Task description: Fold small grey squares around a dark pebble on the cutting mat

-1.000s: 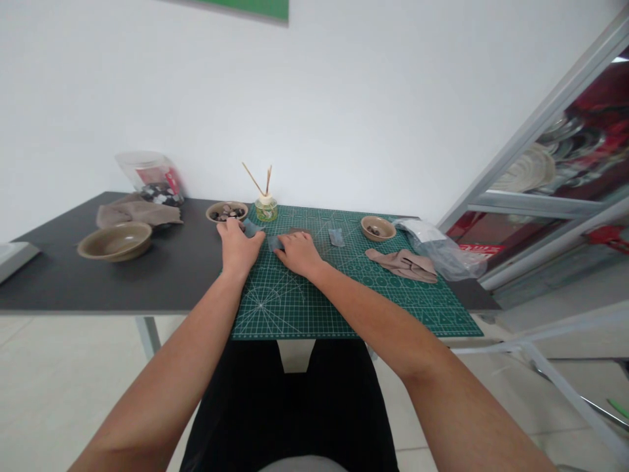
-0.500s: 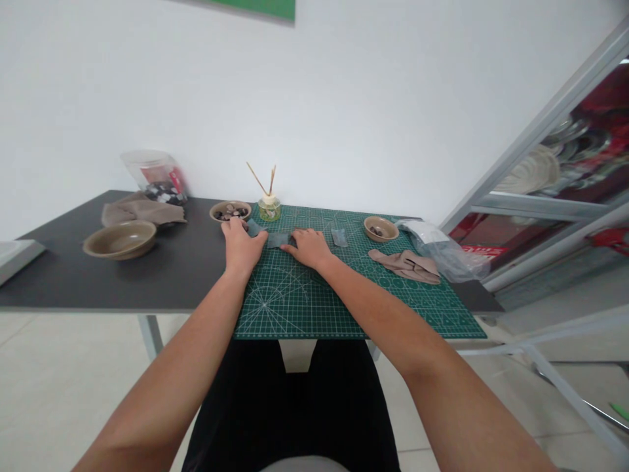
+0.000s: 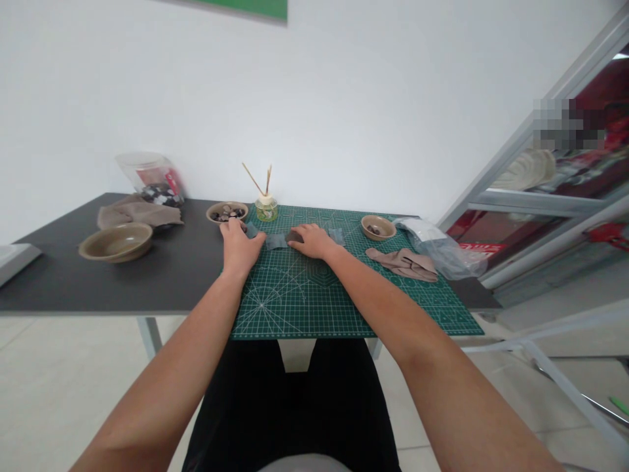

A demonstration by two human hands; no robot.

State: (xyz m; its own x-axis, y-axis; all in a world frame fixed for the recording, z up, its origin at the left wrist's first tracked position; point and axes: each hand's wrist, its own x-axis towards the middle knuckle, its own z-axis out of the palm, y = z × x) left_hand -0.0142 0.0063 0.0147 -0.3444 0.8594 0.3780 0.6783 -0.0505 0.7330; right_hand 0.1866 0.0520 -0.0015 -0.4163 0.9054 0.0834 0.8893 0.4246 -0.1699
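Observation:
My left hand (image 3: 240, 246) is closed at the left edge of the green cutting mat. A small clear packet (image 3: 252, 231) shows between its thumb and fingers, partly hidden. My right hand (image 3: 314, 241) rests on the mat, its thumb and fingers closed around a dark, flat, roundish piece (image 3: 295, 237). Between the two hands a second clear packet (image 3: 276, 242) lies flat. Another packet (image 3: 337, 235) is partly covered by my right hand. Just beyond my left hand stands a tan bowl (image 3: 210, 214) with several dark and brown pieces in it.
The cutting mat (image 3: 314, 308) covers the table's right part. On it are a small bowl (image 3: 379, 228), a brown cloth (image 3: 405, 263) and a reed diffuser (image 3: 266, 208). A plastic bag (image 3: 445, 249) lies at right. A larger bowl (image 3: 116, 242), cloth (image 3: 137, 211) and clear container (image 3: 152, 178) stand left.
My right hand has shifted slightly and the dark roundish piece now shows at its fingers. It covers more of the right packet. My left hand has hardly moved.

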